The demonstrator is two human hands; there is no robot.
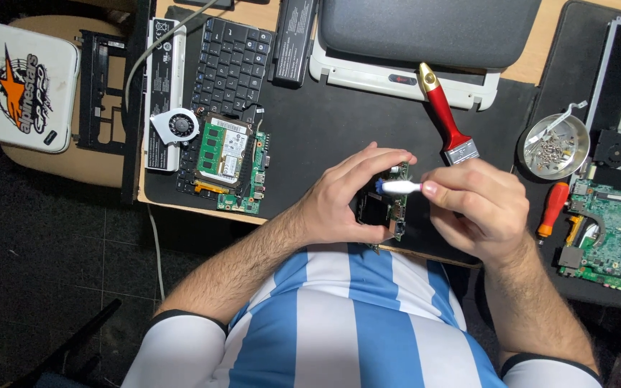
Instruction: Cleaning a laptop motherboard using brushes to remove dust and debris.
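— What have your hands got hold of?

— My left hand (343, 197) is curled closed around a small green circuit board (389, 208), holding it up just above the near edge of the surface (325, 122). My right hand (479, 205) is closed in a pinch on a white pen-shaped tool (400, 187) with a blue tip, and that tip touches the top of the board, right by my left fingertips.

— What lies around them?

— Just beyond my right hand lies a red-handled brush (443, 115) with a gold end. Further right sits a round metal bowl of screws (557, 146), and beside my right wrist an orange-handled screwdriver (553, 208) and a larger green motherboard (612, 237).

— Any labels or stickers?

— Well to the left of my left hand, a green memory module (212, 147) sits beside a white rectangular label (233, 151) on a board stack. Beyond that stands a small round fan (179, 126) over a long white-labelled battery (163, 86), next to a black keyboard (231, 65). Far left, off the surface, a white case (26, 86) carries an orange star sticker.
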